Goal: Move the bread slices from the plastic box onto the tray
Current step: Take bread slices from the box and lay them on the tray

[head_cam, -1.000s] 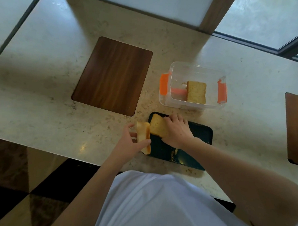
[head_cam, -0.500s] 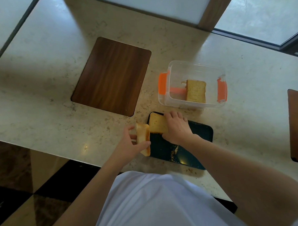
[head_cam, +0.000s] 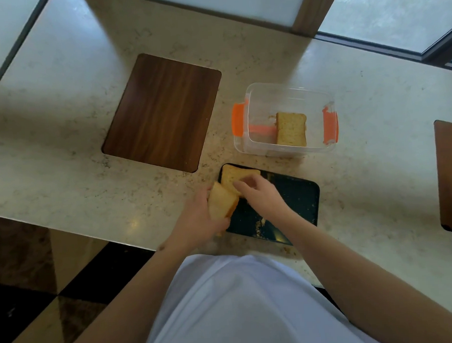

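Over the tray [head_cam: 296,194], left hand [head_cam: 198,219] clasps tilted slices [head_cam: 221,204] (long axis toward the box [head_cam: 283,91]); right hand [head_cam: 259,193] pinches another slice [head_cam: 234,177].

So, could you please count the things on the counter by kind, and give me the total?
Bread slices: 3, one in the plastic box, one flat on the tray, one held in the left hand
Plastic box: 1
Dark tray: 1
Total: 5

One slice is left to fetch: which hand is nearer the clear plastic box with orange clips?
Right. The right hand rests over the tray just below the box; the left hand is farther down-left, holding bread slices.
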Action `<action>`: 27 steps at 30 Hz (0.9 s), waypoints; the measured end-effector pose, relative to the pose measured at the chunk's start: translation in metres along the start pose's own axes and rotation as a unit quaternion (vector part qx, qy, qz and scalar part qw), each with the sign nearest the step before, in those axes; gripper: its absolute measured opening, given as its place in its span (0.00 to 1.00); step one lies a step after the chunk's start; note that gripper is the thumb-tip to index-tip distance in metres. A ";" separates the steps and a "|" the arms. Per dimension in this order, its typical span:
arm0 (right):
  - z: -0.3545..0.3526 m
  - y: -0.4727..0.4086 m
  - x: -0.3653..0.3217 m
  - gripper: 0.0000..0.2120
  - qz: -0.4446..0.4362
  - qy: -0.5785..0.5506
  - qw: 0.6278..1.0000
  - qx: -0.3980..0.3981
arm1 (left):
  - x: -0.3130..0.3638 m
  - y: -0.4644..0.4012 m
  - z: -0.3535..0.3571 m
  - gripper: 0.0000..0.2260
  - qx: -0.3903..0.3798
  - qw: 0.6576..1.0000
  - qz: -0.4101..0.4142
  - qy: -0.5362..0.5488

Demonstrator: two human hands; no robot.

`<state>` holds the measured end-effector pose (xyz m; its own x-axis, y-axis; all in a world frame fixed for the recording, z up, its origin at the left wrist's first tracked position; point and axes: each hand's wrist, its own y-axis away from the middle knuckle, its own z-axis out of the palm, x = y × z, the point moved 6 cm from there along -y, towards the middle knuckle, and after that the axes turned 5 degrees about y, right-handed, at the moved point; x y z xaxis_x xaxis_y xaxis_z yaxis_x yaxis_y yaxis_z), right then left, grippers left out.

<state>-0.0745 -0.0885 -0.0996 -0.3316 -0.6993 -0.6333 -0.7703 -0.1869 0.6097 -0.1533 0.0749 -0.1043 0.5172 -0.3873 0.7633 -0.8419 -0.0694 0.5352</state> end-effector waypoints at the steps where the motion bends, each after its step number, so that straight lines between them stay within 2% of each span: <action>1: 0.006 0.008 0.006 0.20 0.035 -0.064 0.996 -0.043 | 0.005 0.000 0.003 0.39 -0.012 0.999 0.018 -0.046; 3: 0.013 0.019 0.020 0.14 0.069 -0.110 0.988 -0.086 | 0.012 0.000 0.011 0.39 -0.035 0.986 0.051 -0.154; 6: 0.014 0.032 0.043 0.06 0.109 -0.162 0.978 -0.075 | 0.021 -0.001 0.024 0.40 -0.063 0.939 0.120 -0.316; 8: 0.014 0.039 0.056 0.06 0.129 -0.216 0.965 -0.075 | 0.028 -0.002 0.033 0.40 -0.082 0.912 0.176 -0.361; 9: 0.014 0.043 0.060 0.06 0.135 -0.240 0.958 -0.080 | 0.031 -0.002 0.035 0.40 -0.087 0.910 0.190 -0.358; 11: 0.011 0.048 0.067 0.07 0.135 -0.301 0.940 -0.090 | 0.031 -0.006 0.031 0.39 -0.082 0.944 0.156 -0.279; 13: 0.006 0.051 0.069 0.09 0.125 -0.372 0.914 -0.098 | 0.023 -0.010 0.020 0.37 -0.065 0.987 0.056 -0.136; 14: 0.004 0.052 0.070 0.09 0.120 -0.401 0.903 -0.098 | 0.016 -0.012 0.015 0.34 -0.057 0.996 0.010 -0.071; 16: -0.001 0.054 0.073 0.10 0.104 -0.429 0.893 -0.091 | 0.003 -0.012 0.008 0.25 -0.045 0.996 -0.059 0.044; 18: -0.004 0.054 0.076 0.11 0.091 -0.413 0.903 -0.075 | -0.005 -0.011 0.007 0.18 -0.039 0.988 -0.081 0.128; 20: -0.004 0.053 0.080 0.14 0.095 -0.380 0.918 -0.056 | -0.008 -0.009 0.009 0.14 -0.041 0.986 -0.075 0.146; 23: -0.002 0.051 0.087 0.16 0.124 -0.316 0.940 -0.025 | -0.010 -0.007 0.011 0.13 -0.036 0.990 -0.076 0.117; 27: 0.009 0.050 0.087 0.13 0.155 -0.230 0.960 -0.020 | -0.014 -0.007 0.011 0.13 -0.022 0.994 -0.083 0.074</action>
<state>-0.1465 -0.1528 -0.1289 -0.7550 -0.3479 -0.5559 -0.5769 -0.0506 0.8152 -0.1558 0.0707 -0.1226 0.6681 -0.2340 0.7063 -0.7373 -0.0805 0.6708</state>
